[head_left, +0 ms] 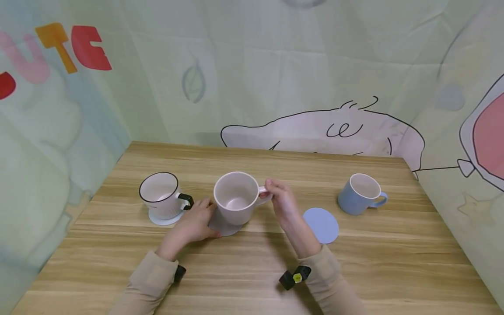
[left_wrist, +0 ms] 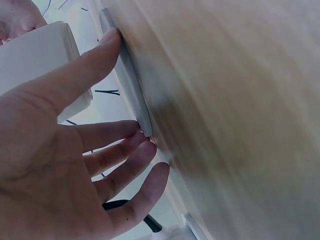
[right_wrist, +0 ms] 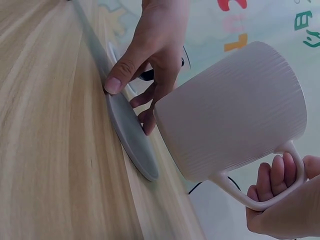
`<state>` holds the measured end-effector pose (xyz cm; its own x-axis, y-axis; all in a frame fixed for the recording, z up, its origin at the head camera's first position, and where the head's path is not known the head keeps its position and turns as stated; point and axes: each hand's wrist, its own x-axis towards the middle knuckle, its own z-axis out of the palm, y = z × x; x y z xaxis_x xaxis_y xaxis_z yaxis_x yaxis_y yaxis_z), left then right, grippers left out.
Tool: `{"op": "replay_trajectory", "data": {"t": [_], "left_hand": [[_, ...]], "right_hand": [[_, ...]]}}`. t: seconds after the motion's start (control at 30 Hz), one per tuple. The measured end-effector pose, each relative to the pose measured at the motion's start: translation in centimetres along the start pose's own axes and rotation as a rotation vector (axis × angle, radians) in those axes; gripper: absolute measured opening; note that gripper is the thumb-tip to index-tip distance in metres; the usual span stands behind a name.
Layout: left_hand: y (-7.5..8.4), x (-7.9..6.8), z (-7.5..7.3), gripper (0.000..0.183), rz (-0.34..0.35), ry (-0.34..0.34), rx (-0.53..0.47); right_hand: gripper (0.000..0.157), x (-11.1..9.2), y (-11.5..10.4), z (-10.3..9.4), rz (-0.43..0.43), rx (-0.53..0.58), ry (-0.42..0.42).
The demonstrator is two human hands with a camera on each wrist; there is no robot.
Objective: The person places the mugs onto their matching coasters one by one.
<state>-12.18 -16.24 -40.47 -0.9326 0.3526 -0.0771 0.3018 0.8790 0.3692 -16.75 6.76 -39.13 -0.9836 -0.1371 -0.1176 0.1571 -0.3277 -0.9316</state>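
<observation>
My right hand [head_left: 284, 204] grips the handle of a plain white mug [head_left: 233, 213] in the middle of the table. In the right wrist view the ribbed side of this mug shows, and its base is tilted and raised off the grey coaster [right_wrist: 131, 132]. My left hand [head_left: 195, 222] pinches that coaster by its edges, thumb on the near side and fingers on the far side. Seen from the left wrist, the coaster [left_wrist: 131, 80] lies flat along the wooden table, between thumb and index finger.
Left of my left hand, a white mug [head_left: 157, 208] with black rim and handle stands on a pale coaster [head_left: 155, 220]. A blue mug [head_left: 351, 201] stands on bare wood at the right, behind a light-blue coaster [head_left: 320, 226]. Printed curtains hang behind the table [head_left: 252, 280].
</observation>
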Motion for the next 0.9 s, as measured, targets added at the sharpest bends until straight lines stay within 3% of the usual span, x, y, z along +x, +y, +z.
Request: {"op": "replay_trajectory", "data": {"t": [0.37, 0.9], "left_hand": [[0.3, -0.3, -0.2, 0.085, -0.015, 0.008, -0.02], [0.9, -1.1, 0.6, 0.087, -0.104, 0.094, 0.006]], "right_hand": [[0.043, 0.1, 0.9, 0.3, 0.016, -0.008, -0.016], [0.042, 0.4, 2.0, 1.1, 0.031, -0.013, -0.026]]}}
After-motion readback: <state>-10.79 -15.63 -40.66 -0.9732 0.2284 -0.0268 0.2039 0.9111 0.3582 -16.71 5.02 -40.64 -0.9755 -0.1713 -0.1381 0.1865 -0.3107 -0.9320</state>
